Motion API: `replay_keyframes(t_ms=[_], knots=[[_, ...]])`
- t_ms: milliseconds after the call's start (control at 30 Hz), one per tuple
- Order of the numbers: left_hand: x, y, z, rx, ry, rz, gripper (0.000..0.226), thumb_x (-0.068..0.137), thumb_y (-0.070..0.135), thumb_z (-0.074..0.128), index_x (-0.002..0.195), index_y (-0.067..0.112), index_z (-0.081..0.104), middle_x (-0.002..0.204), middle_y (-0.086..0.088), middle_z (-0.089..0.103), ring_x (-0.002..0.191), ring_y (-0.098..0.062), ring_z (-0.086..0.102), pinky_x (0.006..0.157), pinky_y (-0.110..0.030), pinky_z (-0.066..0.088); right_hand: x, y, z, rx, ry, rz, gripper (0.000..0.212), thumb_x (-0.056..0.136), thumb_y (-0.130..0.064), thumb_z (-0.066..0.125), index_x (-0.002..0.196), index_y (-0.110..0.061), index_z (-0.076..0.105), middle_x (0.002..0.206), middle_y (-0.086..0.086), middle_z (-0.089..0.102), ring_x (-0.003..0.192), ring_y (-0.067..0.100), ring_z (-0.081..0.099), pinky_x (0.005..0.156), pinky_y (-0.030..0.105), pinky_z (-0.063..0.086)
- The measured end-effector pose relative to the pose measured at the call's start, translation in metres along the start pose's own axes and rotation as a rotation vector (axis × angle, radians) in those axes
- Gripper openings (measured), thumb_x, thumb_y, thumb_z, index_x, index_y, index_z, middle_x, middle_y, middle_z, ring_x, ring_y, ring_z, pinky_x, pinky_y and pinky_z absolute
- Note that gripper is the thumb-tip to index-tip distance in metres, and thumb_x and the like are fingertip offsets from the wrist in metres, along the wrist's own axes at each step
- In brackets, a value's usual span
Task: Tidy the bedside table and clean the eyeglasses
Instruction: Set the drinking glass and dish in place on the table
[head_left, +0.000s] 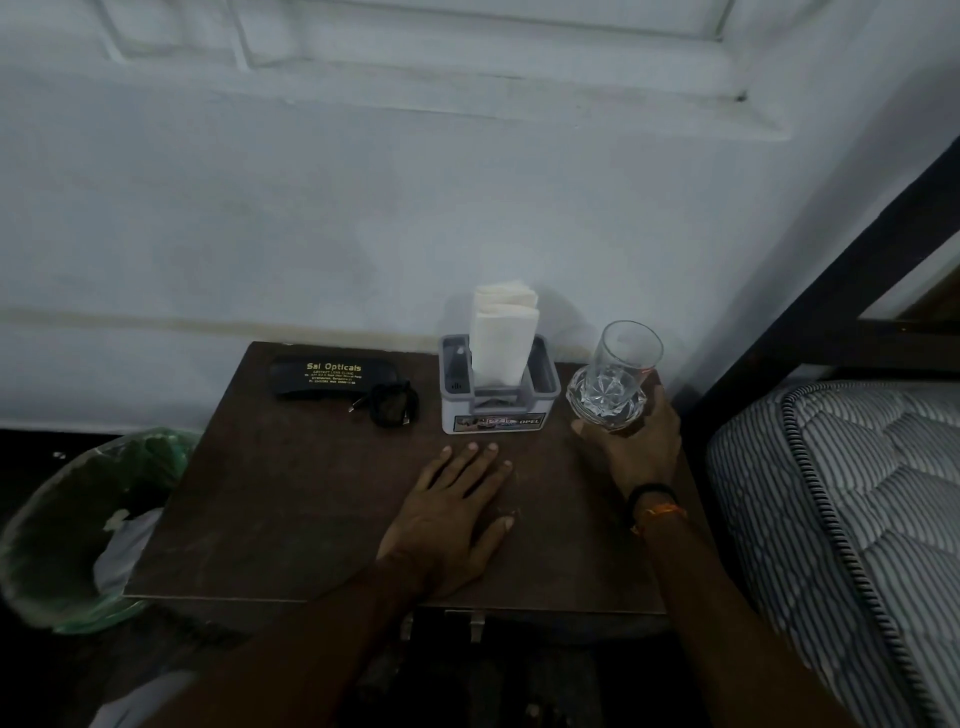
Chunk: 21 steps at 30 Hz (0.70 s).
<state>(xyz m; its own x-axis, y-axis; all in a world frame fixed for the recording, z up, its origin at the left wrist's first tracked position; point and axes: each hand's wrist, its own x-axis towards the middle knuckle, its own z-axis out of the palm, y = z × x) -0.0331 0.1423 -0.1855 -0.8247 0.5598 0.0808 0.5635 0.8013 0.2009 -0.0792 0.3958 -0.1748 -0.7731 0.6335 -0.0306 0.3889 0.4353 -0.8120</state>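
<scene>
On the brown bedside table, a black eyeglass case lettered "Sai Opticals" lies at the back left. Folded black eyeglasses rest against its right end. A grey holder with upright white tissues stands at the back middle. My left hand lies flat on the tabletop in front of the holder, fingers straight. My right hand grips the base of a clear cut-glass tumbler, tilted at the table's back right corner.
A bin lined with a green bag stands on the floor left of the table. A striped mattress and dark bed frame border the right side. A white wall runs right behind the table.
</scene>
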Motion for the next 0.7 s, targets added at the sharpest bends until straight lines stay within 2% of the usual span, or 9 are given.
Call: replay_keyframes(t_ms=[67,167,267,333,400,467,533,600,700], knots=[[0.0,0.001,0.0,0.0,0.001,-0.003,0.063,0.097,0.061,0.02,0.153,0.033,0.017,0.163,0.007,0.009,0.15,-0.011,-0.001,0.121,-0.037,-0.002,-0.014,0.003,-0.008,0.074,0.02,0.062,0.125,0.047,-0.042,0.095,0.151,-0.024,0.028,0.155,0.007,0.031,0.139,0.031,0.037,0.111,0.054,0.039],[-0.001,0.002,-0.001,-0.006,-0.003,-0.005,0.063,0.097,0.061,0.02,0.153,0.032,0.018,0.163,0.007,0.01,0.15,-0.01,-0.001,0.12,-0.037,-0.003,-0.043,0.003,-0.017,0.107,0.083,0.126,0.104,0.059,-0.022,0.092,0.147,-0.016,0.036,0.149,0.012,0.037,0.134,0.033,0.043,0.109,0.053,0.041],[-0.002,0.001,-0.004,-0.005,-0.013,-0.006,0.064,0.096,0.062,0.02,0.153,0.033,0.016,0.163,0.007,0.008,0.15,-0.01,-0.002,0.12,-0.037,-0.004,-0.075,-0.013,-0.027,0.12,0.099,0.09,0.067,0.068,-0.019,0.086,0.127,-0.014,0.055,0.132,0.008,0.053,0.12,0.027,0.053,0.103,0.046,0.045],[-0.002,0.001,-0.004,-0.013,-0.02,-0.002,0.064,0.096,0.062,0.02,0.153,0.033,0.014,0.164,0.007,0.007,0.15,-0.01,-0.003,0.12,-0.037,-0.005,-0.091,-0.023,-0.029,0.123,0.028,0.058,0.046,0.073,-0.021,0.082,0.115,-0.017,0.063,0.119,0.002,0.059,0.107,0.018,0.056,0.095,0.034,0.046],[-0.002,0.002,-0.005,-0.027,-0.018,-0.006,0.065,0.096,0.062,0.019,0.154,0.034,0.012,0.164,0.007,0.006,0.15,-0.01,-0.004,0.12,-0.036,-0.005,-0.102,-0.032,-0.029,0.14,-0.068,0.023,0.036,0.077,-0.021,0.079,0.11,-0.019,0.066,0.114,-0.002,0.063,0.103,0.014,0.057,0.088,0.027,0.044],[0.0,0.001,-0.006,-0.035,-0.025,-0.001,0.065,0.095,0.063,0.019,0.154,0.034,0.011,0.164,0.007,0.005,0.15,-0.01,-0.005,0.121,-0.036,-0.006,-0.106,-0.039,-0.023,0.133,-0.146,-0.01,0.035,0.079,-0.019,0.078,0.112,-0.019,0.066,0.116,-0.004,0.064,0.106,0.012,0.059,0.087,0.025,0.045],[0.001,0.0,-0.004,-0.03,-0.014,0.011,0.065,0.096,0.062,0.02,0.154,0.033,0.012,0.163,0.007,0.005,0.15,-0.011,-0.004,0.121,-0.036,-0.006,-0.105,-0.044,-0.013,0.1,-0.186,-0.05,0.039,0.08,-0.017,0.077,0.117,-0.019,0.064,0.121,-0.003,0.063,0.112,0.014,0.058,0.093,0.028,0.046],[-0.001,-0.001,-0.002,-0.035,-0.003,0.007,0.065,0.096,0.062,0.022,0.153,0.033,0.015,0.163,0.006,0.008,0.15,-0.011,-0.002,0.12,-0.035,-0.007,-0.102,-0.051,-0.004,0.08,-0.188,-0.083,0.047,0.08,-0.017,0.076,0.124,-0.017,0.06,0.127,-0.001,0.061,0.117,0.016,0.056,0.102,0.036,0.046],[-0.001,-0.001,0.0,-0.045,0.015,0.006,0.064,0.096,0.061,0.024,0.153,0.032,0.019,0.163,0.005,0.012,0.151,-0.012,0.001,0.12,-0.037,-0.004,-0.093,-0.061,0.003,0.081,-0.166,-0.114,0.057,0.079,-0.017,0.078,0.131,-0.012,0.055,0.131,0.003,0.059,0.119,0.019,0.055,0.105,0.04,0.044]])
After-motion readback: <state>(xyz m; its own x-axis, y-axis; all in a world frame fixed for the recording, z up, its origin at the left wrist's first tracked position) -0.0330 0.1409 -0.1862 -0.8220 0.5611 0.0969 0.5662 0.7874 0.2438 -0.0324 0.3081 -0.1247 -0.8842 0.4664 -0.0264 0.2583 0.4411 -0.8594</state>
